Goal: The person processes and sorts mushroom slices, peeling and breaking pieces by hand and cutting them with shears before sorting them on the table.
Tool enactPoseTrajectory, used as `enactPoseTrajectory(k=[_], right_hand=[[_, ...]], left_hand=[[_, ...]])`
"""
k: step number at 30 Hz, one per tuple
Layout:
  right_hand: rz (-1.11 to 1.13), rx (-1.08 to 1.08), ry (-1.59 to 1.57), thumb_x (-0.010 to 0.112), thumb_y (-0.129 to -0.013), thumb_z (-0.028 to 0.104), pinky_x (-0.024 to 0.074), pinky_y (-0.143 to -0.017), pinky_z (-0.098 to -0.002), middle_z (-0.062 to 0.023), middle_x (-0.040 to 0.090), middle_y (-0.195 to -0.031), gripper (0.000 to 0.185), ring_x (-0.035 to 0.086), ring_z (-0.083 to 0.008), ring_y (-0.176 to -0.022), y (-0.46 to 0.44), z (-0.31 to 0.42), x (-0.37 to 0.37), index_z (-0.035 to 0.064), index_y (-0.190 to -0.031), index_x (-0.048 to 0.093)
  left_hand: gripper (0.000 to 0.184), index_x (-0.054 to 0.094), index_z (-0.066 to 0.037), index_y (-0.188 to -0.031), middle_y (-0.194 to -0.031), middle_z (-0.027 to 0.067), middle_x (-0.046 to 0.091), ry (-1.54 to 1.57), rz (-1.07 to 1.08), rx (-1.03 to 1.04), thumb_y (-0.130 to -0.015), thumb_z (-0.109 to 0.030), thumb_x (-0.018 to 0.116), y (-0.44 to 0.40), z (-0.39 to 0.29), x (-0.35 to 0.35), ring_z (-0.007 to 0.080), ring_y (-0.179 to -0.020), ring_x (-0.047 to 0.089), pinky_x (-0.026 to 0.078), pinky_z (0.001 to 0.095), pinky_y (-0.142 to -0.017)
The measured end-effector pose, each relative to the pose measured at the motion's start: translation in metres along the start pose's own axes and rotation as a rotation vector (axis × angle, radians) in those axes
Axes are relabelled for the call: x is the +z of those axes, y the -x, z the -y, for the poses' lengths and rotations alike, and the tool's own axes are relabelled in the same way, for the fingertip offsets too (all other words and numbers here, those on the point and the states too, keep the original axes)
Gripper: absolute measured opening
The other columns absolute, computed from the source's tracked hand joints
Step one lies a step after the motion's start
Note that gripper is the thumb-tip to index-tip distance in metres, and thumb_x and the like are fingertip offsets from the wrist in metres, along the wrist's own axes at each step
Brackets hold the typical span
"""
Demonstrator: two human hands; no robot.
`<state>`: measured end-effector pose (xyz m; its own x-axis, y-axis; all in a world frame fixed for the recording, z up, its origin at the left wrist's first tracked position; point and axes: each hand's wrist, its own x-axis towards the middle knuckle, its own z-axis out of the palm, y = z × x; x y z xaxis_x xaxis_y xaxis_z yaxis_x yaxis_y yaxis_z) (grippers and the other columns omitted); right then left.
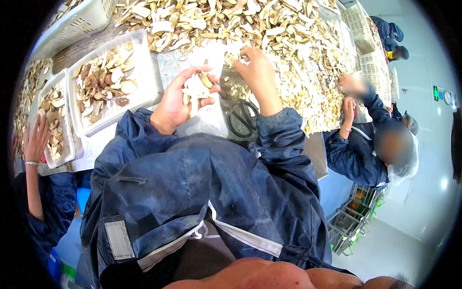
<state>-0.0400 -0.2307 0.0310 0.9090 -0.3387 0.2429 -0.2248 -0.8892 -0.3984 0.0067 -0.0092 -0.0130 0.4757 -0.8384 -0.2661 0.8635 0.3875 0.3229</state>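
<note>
Holding pale slices (195,89) loosely in curled left hand (174,100), over worktop (98,42), between tray (151,77) and pile (231,21). Held right hand (262,74) at near edge of pile, fingers bent; could not tell whether pinching anything. Risked, by judgement, dropping slices through spread left fingers if tilted, or snagging right sleeve (279,132) on black loops (242,119) just beside. Found no readable brand or lettering; saw only white mark on dark shirt (204,257) and green wall sign (436,94), too small to read.

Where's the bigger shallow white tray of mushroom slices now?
On the left of the head view, the bigger white tray lies between the smaller white tray and the wearer's left hand.
</note>
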Motion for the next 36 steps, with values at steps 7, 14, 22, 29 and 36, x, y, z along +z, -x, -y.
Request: enactPoseTrajectory(k=[7, 14, 22, 29, 36], right_hand=[[0.045, 0.123, -0.103, 0.069, -0.084, 0.025, 0.0506, -0.070, -0.0459, -0.0139, 0.067, -0.084, 0.018, 0.065, -0.0369, -0.080, -0.003, -0.013, 0.013, 0.0080, -0.082, 0.071], [-0.161, 0.047, -0.040, 0.067, -0.083, 0.018, 0.0513, -0.073, -0.0447, -0.0137, 0.067, -0.088, 0.014, 0.065, -0.0366, -0.083, -0.017, -0.030, 0.008, 0.0093, -0.094, 0.070], [-0.043, -0.033, 0.062, 0.067, -0.083, 0.016, 0.0515, -0.078, -0.0447, -0.0153, 0.065, -0.099, 0.018, 0.064, -0.0363, -0.093, -0.030, -0.027, 0.002, 0.0080, -0.098, 0.070], [-0.109, -0.062, -0.076, 0.067, -0.085, 0.017, 0.0514, -0.076, -0.0405, -0.0147, 0.066, -0.095, 0.017, 0.065, -0.0317, -0.087, -0.033, -0.031, 0.014, 0.0055, -0.096, 0.072], [0.468, 0.297, -0.866, 0.064, -0.090, 0.015, 0.0367, -0.064, -0.0208, 0.0071, 0.059, -0.079, 0.012, 0.047, -0.0033, -0.071, -0.005, 0.009, -0.025, 0.0045, -0.093, 0.068]], left_hand=[[0.041, 0.058, -0.007, -0.128, -0.112, 0.0113, 0.068, -0.011, -0.033, -0.006, -0.104, -0.037, 0.042, 0.002, 0.001, 0.002, 0.0238, -0.095, 0.068, 0.060, 0.0367, -0.071], [0.038, 0.061, -0.008, -0.124, -0.106, 0.0078, 0.068, -0.019, -0.047, -0.015, -0.102, -0.035, 0.045, 0.000, 0.001, 0.001, 0.0231, -0.092, 0.067, 0.060, 0.0349, -0.069], [0.036, 0.059, -0.008, -0.122, -0.101, 0.0072, 0.065, -0.032, -0.070, 0.006, -0.100, -0.033, 0.046, 0.001, 0.000, 0.004, 0.0223, -0.086, 0.064, 0.055, 0.0313, -0.061], [0.039, 0.058, -0.006, -0.125, -0.101, 0.0095, 0.067, -0.022, -0.049, 0.013, -0.102, -0.034, 0.044, 0.001, -0.001, 0.002, 0.0237, -0.086, 0.065, 0.054, 0.0312, -0.057], [0.039, 0.057, -0.006, -0.127, -0.102, 0.0112, 0.067, -0.071, -0.086, 0.053, -0.103, -0.033, 0.044, 0.003, -0.001, 0.010, 0.0241, -0.087, 0.068, 0.058, 0.0325, -0.057]])
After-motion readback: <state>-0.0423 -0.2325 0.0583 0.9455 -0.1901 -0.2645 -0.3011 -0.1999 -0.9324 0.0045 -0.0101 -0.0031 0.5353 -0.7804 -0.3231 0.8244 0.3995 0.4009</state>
